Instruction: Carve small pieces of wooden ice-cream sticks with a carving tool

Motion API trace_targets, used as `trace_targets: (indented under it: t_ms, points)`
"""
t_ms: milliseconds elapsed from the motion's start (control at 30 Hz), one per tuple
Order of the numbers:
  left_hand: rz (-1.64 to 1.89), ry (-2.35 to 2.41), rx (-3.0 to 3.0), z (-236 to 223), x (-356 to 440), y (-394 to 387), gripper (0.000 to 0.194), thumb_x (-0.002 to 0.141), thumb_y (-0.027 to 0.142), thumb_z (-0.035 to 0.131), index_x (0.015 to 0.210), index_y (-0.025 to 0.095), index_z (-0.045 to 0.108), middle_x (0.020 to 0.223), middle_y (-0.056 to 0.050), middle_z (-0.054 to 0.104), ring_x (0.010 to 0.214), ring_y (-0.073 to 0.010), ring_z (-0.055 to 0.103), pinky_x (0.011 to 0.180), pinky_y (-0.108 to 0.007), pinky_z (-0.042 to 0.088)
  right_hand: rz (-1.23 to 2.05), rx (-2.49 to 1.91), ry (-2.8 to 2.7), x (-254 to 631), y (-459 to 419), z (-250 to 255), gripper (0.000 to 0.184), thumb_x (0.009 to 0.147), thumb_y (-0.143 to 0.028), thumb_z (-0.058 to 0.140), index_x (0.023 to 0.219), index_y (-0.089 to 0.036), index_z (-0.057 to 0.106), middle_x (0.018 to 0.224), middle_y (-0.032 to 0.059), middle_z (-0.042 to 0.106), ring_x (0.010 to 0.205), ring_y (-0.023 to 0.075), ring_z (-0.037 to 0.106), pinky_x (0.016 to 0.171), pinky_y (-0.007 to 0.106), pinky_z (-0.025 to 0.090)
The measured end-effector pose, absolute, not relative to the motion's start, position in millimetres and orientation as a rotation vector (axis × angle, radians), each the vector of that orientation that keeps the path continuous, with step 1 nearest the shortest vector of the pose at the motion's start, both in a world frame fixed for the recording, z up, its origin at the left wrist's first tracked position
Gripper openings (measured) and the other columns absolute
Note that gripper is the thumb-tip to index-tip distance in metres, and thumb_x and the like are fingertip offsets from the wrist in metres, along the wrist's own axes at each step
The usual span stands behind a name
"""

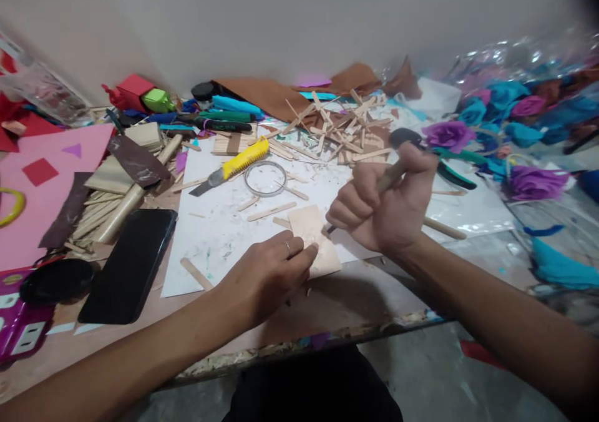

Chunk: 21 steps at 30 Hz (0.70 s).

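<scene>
My left hand (281,263), with a ring on one finger, is closed over the lower left edge of a thin pale wooden piece (306,219) near the table's front. Just right of it, my right hand (381,203) is wrapped round a slim grey-brown tool (392,175). The tool slants, its dark tip showing below my fist beside the wooden piece. Whether the tip touches the wood I cannot tell. Behind my right thumb is a dark rounded shape that may be the tool's end. White paper (219,235) lies under the work.
A yellow utility knife (246,158), a clear ring (265,178) and loose craft sticks (271,211) lie on the paper. Behind is a stick pile (346,128). A black phone (128,266) is left; purple paper flowers (538,181) and green-handled pliers (456,173) are right.
</scene>
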<state>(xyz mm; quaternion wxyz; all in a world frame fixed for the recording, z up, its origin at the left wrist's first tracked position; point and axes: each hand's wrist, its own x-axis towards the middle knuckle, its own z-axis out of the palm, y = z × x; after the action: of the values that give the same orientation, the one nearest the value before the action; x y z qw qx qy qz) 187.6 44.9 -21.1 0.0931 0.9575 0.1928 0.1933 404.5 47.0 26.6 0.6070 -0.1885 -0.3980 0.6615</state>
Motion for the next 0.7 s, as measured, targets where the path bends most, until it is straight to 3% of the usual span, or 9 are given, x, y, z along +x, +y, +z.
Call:
trace_targets:
  t_ms: [233, 500, 700]
  points:
    - [0.601, 0.569, 2.807, -17.7, 187.1, 47.1, 0.02, 0.104, 0.016, 0.049, 0.103, 0.015, 0.069, 0.08, -0.001, 0.06, 0.07, -0.0156, 0.052, 0.06, -0.028, 0.04, 1.524, -0.335, -0.978, 395.2, 49.9, 10.8, 0.073, 0.095, -0.078, 0.048, 0.05, -0.021, 0.04, 0.041, -0.0078, 0.023, 0.035, 0.0068, 0.016, 0.036, 0.023, 0.018]
    - [0.423, 0.815, 2.292, -17.9, 182.4, 34.9, 0.025, 0.108, 0.032, 0.053, 0.091, 0.02, 0.067, 0.079, 0.002, 0.06, 0.071, -0.0118, 0.055, 0.067, -0.027, 0.044, 1.487, -0.355, -1.021, 399.7, 47.0, 12.8, 0.069, 0.095, -0.071, 0.061, 0.052, -0.018, 0.05, 0.047, -0.0062, 0.036, 0.036, 0.006, 0.025, 0.037, 0.021, 0.022]
    - [0.416, 0.905, 2.077, -3.1, 187.4, 39.8, 0.027, 0.106, 0.035, 0.058, 0.084, 0.02, 0.064, 0.081, 0.002, 0.059, 0.075, -0.0123, 0.059, 0.067, -0.026, 0.047, 1.405, -0.39, -0.996, 391.8, 41.1, 14.6, 0.07, 0.097, -0.073, 0.055, 0.052, -0.019, 0.051, 0.047, -0.0062, 0.032, 0.038, 0.0074, 0.023, 0.04, 0.025, 0.023]
